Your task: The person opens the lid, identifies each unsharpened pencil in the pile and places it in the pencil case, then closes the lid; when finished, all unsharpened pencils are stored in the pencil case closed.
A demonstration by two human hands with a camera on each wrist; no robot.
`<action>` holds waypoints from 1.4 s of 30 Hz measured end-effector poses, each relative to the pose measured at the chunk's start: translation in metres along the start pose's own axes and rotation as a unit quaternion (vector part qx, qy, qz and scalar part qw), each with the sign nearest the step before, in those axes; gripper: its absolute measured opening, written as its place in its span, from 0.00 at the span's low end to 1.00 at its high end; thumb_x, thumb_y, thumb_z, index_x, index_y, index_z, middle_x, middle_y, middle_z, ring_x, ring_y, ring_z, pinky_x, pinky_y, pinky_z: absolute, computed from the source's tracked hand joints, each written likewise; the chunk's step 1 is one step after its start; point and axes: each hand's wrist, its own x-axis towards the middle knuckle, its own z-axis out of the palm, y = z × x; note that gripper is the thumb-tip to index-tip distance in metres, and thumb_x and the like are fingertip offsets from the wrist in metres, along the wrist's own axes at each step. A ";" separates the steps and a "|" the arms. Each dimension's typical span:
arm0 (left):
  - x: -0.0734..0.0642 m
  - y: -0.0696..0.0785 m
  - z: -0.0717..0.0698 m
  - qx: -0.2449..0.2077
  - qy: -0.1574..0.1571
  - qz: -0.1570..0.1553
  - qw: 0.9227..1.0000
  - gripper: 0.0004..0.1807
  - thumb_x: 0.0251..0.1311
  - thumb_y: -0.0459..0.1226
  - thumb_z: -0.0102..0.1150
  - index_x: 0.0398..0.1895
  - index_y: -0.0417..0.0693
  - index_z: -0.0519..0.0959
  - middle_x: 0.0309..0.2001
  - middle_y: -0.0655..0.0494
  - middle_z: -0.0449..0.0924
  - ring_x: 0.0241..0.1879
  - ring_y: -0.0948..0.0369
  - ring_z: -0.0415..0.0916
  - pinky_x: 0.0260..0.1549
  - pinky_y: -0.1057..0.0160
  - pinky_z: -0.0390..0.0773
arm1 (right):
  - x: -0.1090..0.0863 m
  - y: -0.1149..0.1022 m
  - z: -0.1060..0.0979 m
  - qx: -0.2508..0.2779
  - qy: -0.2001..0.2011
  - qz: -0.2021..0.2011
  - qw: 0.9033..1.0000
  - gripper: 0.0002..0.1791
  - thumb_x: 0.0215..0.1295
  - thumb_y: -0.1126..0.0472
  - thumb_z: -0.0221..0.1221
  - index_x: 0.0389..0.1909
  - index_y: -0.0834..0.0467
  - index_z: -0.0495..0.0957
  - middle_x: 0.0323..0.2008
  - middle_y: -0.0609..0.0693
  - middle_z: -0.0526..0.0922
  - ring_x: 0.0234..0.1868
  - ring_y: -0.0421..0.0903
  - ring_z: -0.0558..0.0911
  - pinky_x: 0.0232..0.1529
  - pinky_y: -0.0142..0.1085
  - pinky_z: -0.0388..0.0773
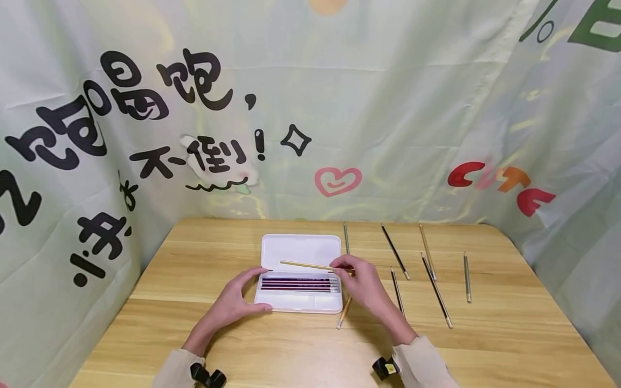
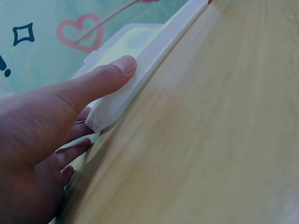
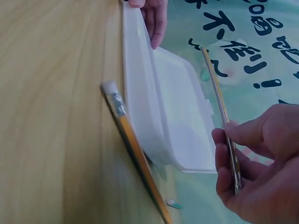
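Note:
A white pencil case (image 1: 298,303) lies on the table with its lid (image 1: 301,245) raised at the back. Several dark striped pencils (image 1: 298,285) lie side by side in its tray. My left hand (image 1: 233,302) holds the case's left end, thumb on the front wall (image 2: 119,100) and fingers at the side and back. Between thumb and fingers my right hand (image 1: 364,283) pinches a gold-coloured pencil (image 1: 305,264), held above the case and pointing left. An orange pencil (image 3: 135,149) with a white eraser lies beside the case's right end, partly under the right hand in the head view.
Loose pencils are spread over the right of the table: a green one (image 1: 346,237), a black one (image 1: 394,249), a tan one (image 1: 427,248), a long dark one (image 1: 439,296) and a grey one (image 1: 467,277). A printed cloth (image 1: 388,134) hangs behind the table.

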 end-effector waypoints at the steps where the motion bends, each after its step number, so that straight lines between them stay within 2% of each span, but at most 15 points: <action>1: 0.000 0.000 0.000 0.000 0.000 0.000 1.000 0.50 0.39 0.56 0.85 0.69 0.56 0.74 0.69 0.48 0.73 0.70 0.43 0.67 0.69 0.35 0.62 | 0.001 0.000 0.002 0.000 -0.008 -0.007 1.000 0.10 0.67 0.75 0.62 0.40 0.58 0.86 0.38 0.48 0.87 0.39 0.46 0.84 0.40 0.36 0.84; 6: 0.000 0.000 0.001 -0.001 -0.001 -0.003 1.000 0.50 0.39 0.56 0.84 0.69 0.55 0.74 0.70 0.47 0.72 0.70 0.43 0.66 0.68 0.35 0.63 | 0.000 0.003 0.015 -0.011 -0.045 -0.035 0.998 0.11 0.66 0.77 0.62 0.42 0.61 0.86 0.42 0.51 0.88 0.42 0.47 0.85 0.42 0.35 0.85; 11: 0.000 0.001 0.000 -0.003 -0.001 -0.003 1.000 0.50 0.39 0.55 0.85 0.70 0.55 0.74 0.70 0.46 0.72 0.70 0.42 0.66 0.68 0.34 0.62 | 0.002 0.002 0.026 -0.022 -0.046 -0.033 0.998 0.10 0.65 0.77 0.63 0.40 0.62 0.86 0.41 0.52 0.88 0.41 0.48 0.86 0.41 0.35 0.85; 14: -0.001 0.001 0.000 -0.003 0.000 -0.005 1.000 0.50 0.39 0.56 0.85 0.70 0.55 0.74 0.70 0.47 0.72 0.70 0.42 0.66 0.68 0.34 0.62 | 0.004 0.001 0.034 -0.035 -0.056 -0.045 0.997 0.09 0.64 0.78 0.62 0.40 0.64 0.87 0.40 0.54 0.88 0.40 0.48 0.86 0.40 0.34 0.85; 20: -0.001 0.000 0.001 0.002 -0.006 -0.006 1.000 0.50 0.41 0.56 0.84 0.70 0.55 0.73 0.70 0.46 0.71 0.70 0.41 0.65 0.68 0.33 0.62 | 0.005 0.003 0.047 -0.083 -0.062 -0.063 0.993 0.09 0.63 0.78 0.64 0.37 0.63 0.87 0.37 0.53 0.88 0.38 0.46 0.85 0.39 0.35 0.84; 24: 0.000 0.000 0.000 0.005 -0.006 -0.007 1.000 0.50 0.40 0.56 0.84 0.70 0.56 0.73 0.71 0.46 0.71 0.71 0.41 0.65 0.68 0.33 0.62 | 0.005 0.003 0.050 -0.101 -0.057 -0.066 0.991 0.08 0.61 0.77 0.65 0.35 0.61 0.87 0.35 0.52 0.88 0.38 0.46 0.85 0.40 0.38 0.84; 28: -0.001 0.002 -0.001 0.007 -0.005 -0.010 1.000 0.51 0.39 0.56 0.84 0.70 0.56 0.73 0.71 0.46 0.71 0.71 0.41 0.65 0.68 0.33 0.61 | 0.004 0.002 0.049 -0.105 -0.072 -0.066 0.990 0.09 0.61 0.77 0.65 0.33 0.60 0.87 0.35 0.51 0.87 0.39 0.46 0.85 0.41 0.38 0.84; 34: 0.000 0.002 -0.002 0.001 -0.006 -0.014 1.000 0.51 0.38 0.56 0.84 0.70 0.56 0.73 0.71 0.46 0.71 0.71 0.42 0.65 0.69 0.32 0.60 | 0.006 0.001 0.045 -0.100 -0.080 -0.057 0.990 0.09 0.61 0.77 0.65 0.36 0.61 0.87 0.34 0.49 0.86 0.36 0.44 0.82 0.38 0.34 0.83; 38: 0.000 0.003 -0.002 0.000 -0.005 -0.013 1.000 0.51 0.38 0.55 0.85 0.70 0.55 0.74 0.71 0.46 0.71 0.71 0.42 0.65 0.69 0.33 0.60 | 0.007 0.000 0.039 -0.069 -0.067 -0.037 0.995 0.09 0.63 0.76 0.64 0.41 0.63 0.86 0.36 0.51 0.86 0.36 0.43 0.82 0.37 0.32 0.82; 42: 0.000 0.002 -0.001 0.005 -0.004 -0.010 1.000 0.51 0.38 0.55 0.85 0.70 0.55 0.74 0.71 0.45 0.71 0.71 0.42 0.65 0.69 0.34 0.61 | 0.011 0.002 0.031 -0.038 -0.008 -0.029 0.999 0.10 0.64 0.75 0.65 0.45 0.63 0.85 0.38 0.53 0.86 0.38 0.44 0.82 0.38 0.34 0.83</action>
